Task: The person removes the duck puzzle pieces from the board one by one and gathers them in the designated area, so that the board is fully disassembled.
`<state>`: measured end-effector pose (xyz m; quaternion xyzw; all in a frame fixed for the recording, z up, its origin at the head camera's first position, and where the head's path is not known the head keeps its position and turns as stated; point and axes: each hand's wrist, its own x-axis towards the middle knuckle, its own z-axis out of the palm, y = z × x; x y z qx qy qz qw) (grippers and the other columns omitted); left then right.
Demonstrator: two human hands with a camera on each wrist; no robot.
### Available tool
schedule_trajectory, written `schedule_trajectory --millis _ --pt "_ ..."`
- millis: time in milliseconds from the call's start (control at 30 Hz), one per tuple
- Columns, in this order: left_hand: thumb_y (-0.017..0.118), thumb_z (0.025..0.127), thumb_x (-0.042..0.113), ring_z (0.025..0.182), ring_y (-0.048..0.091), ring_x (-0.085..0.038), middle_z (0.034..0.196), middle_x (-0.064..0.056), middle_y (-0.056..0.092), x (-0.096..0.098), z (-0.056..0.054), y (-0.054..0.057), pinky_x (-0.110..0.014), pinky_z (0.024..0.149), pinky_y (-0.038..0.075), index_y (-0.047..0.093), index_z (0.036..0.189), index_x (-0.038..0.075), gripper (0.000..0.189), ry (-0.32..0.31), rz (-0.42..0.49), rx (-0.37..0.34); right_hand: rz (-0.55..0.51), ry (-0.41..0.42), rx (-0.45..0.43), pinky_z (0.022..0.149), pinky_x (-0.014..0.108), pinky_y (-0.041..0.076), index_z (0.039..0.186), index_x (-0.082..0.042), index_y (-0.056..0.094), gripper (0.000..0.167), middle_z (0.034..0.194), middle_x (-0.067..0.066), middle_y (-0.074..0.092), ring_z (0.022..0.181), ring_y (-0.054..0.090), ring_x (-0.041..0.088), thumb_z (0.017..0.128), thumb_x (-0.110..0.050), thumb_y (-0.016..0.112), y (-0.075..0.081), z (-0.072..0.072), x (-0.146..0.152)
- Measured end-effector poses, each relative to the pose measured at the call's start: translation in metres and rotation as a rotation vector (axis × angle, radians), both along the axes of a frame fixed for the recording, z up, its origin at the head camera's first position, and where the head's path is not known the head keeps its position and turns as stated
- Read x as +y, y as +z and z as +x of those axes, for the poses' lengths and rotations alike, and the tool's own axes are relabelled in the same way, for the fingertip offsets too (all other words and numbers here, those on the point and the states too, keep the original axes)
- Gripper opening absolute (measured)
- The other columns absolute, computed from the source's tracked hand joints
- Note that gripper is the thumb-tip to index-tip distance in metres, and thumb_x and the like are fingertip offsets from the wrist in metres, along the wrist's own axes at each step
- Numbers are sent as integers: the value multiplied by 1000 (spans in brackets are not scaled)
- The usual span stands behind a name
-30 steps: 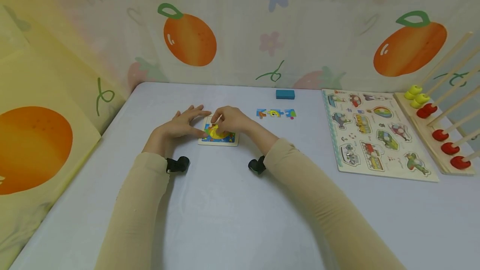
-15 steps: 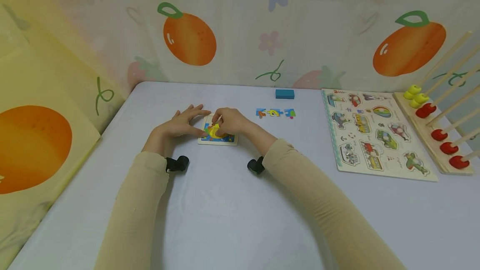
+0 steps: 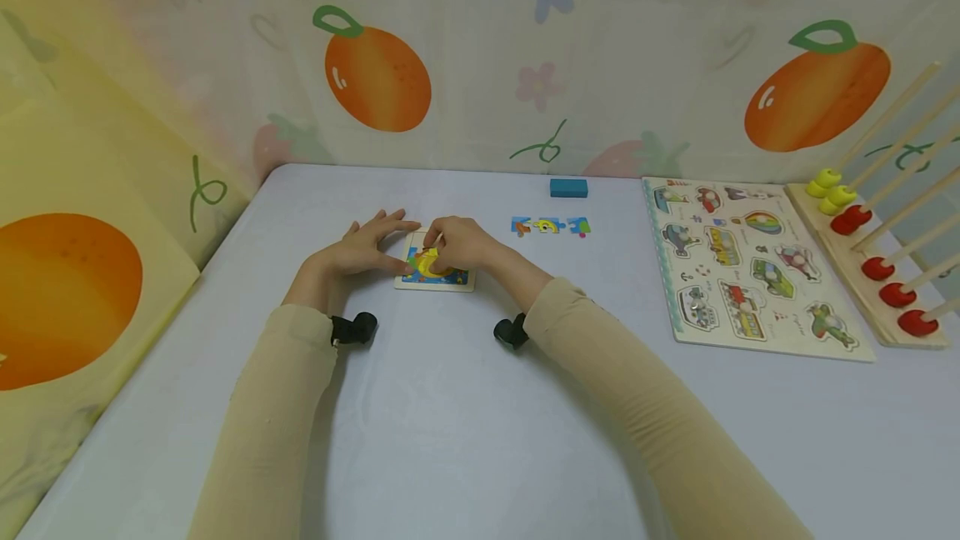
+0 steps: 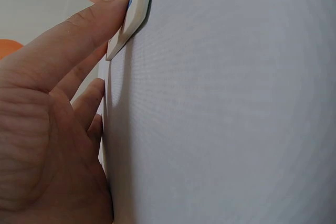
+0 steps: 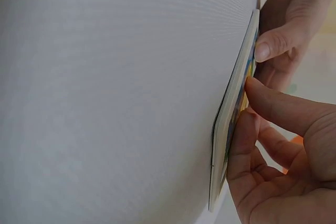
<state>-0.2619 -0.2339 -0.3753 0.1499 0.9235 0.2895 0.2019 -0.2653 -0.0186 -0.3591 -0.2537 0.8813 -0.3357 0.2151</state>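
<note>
A small jigsaw puzzle in a pale wooden tray [image 3: 405,282] lies on the white table, its picture blue with a yellow figure. My left hand [image 3: 352,258] is spread at the tray's left side, fingers straight, and its thumb [image 4: 100,17] presses on the tray's edge. Over the puzzle, my right hand [image 3: 461,242] has its thumb and index finger curled at a yellow puzzle piece [image 3: 429,260], which it seems to pinch. The fingers hide much of this piece. In the right wrist view the right thumb [image 5: 278,103] touches the puzzle's face.
Several items lie around: loose puzzle pieces [image 3: 550,226] in a row right of the tray, and a blue block [image 3: 568,188] behind them. Farther right are a vehicle picture board [image 3: 757,273] and a wooden bead rack [image 3: 870,273] with upright rods. A printed curtain [image 3: 480,48] hangs behind.
The right hand's thumb and fingers have shifted very slightly over the puzzle. The left hand and the tray stay in place.
</note>
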Motion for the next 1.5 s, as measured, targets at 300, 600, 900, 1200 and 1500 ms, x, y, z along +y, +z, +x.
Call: schedule_trajectory --millis 300,600,900,1200,1500 --pt "71 86 33 157 -10 -35 170 -9 6 0 0 0 -64 121 -17 37 153 21 76 -7 1 -1 9 -3 3 59 18 37 118 -5 62 34 71 -2 46 65 44 10 86 -11 74 1 0 -1" --pt "71 86 32 157 -10 -32 170 -7 5 -1 0 1 -62 122 -18 36 153 22 77 -12 0 -3 -3 3 15 57 18 37 117 -7 56 38 67 -3 46 60 44 9 84 -8 75 2 1 -1" --pt "72 86 33 157 -10 -33 170 -6 4 -2 -1 -2 -64 121 -17 36 153 22 77 -11 2 1 -33 7 17 62 17 42 116 -5 55 36 81 0 51 71 48 11 85 -5 73 3 2 -2" --pt "72 85 34 157 -11 -35 170 -8 4 -2 -2 -2 -66 120 -17 35 153 22 78 -13 -8 2 -36 -8 89 59 15 41 107 -4 58 15 85 3 55 72 49 12 97 -13 61 3 4 -3" --pt "72 86 34 157 -11 -34 170 -7 4 -2 -1 -1 -65 120 -18 35 153 21 78 -13 6 -2 -49 -34 108 66 15 42 105 -4 59 13 97 7 62 83 53 14 97 -14 61 2 4 -5"
